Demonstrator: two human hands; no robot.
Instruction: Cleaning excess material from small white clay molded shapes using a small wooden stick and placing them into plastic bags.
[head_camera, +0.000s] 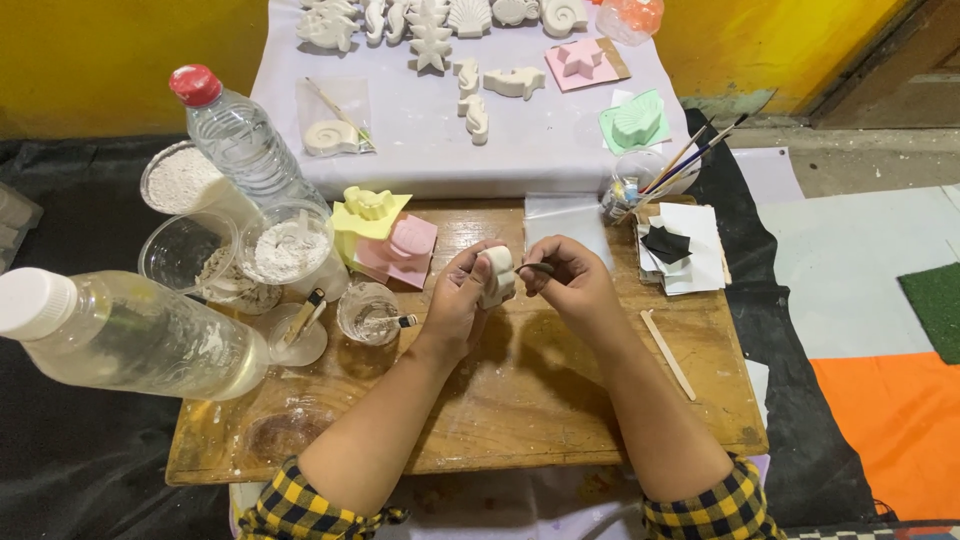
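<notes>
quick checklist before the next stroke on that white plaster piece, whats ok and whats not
1. Hold on the white plaster piece: left hand wraps it, lifted off the wooden table. Ok.
2. Tool: right hand pinches a thin tool, tip at the piece. Ok.
3. What kind of tool tip: too small to see. Cannot tell.
4. Space under the hands: bare wood, faint white dust. Ok.
5. Nearby spill risk: small cup with a brush stands just left of the left hand, apart from it. Ok, but close.
6. Wooden stick lies right of the right forearm, not touching. Ok.
</notes>
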